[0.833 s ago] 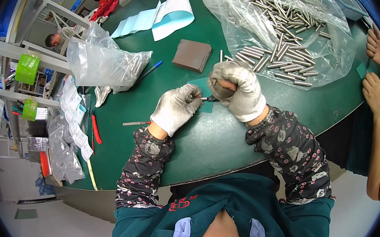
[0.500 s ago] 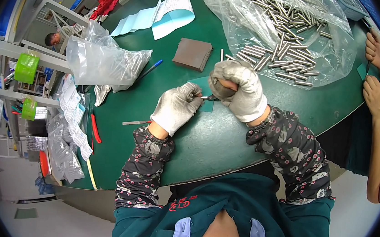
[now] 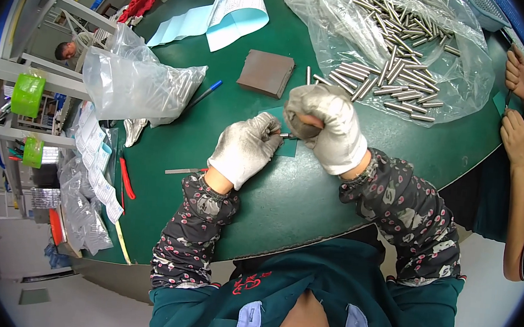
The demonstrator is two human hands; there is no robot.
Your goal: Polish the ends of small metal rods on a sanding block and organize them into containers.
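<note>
My left hand (image 3: 245, 146), in a white glove with soiled fingertips, is closed in a pinch on a short shiny metal pin (image 3: 285, 135). Facing it, my right hand (image 3: 331, 129), in a glove grey at the fingers, is wrapped round a dark-tipped tool. That tool is almost wholly hidden in the fist; its tip meets the end of the pin. Beneath both hands lies a small green sheet (image 3: 287, 148) on the green table (image 3: 309, 196). A brown rectangular block (image 3: 266, 74) rests just beyond my hands. Loose metal pins (image 3: 402, 82) are heaped on clear plastic at the far right.
A flat file (image 3: 179, 171) lies by my left wrist. Further left are red-handled pliers (image 3: 127, 179), a blue-capped pen (image 3: 204, 98), and a plastic bag (image 3: 137, 88) of pins. Bluish paper (image 3: 238, 16) curls at the back. Another person's hands (image 3: 516, 134) work at the right.
My hands stay close together over the green sheet, with the right fist shifted very slightly left. The pin and tool remain held. The whole view has shifted a little.
</note>
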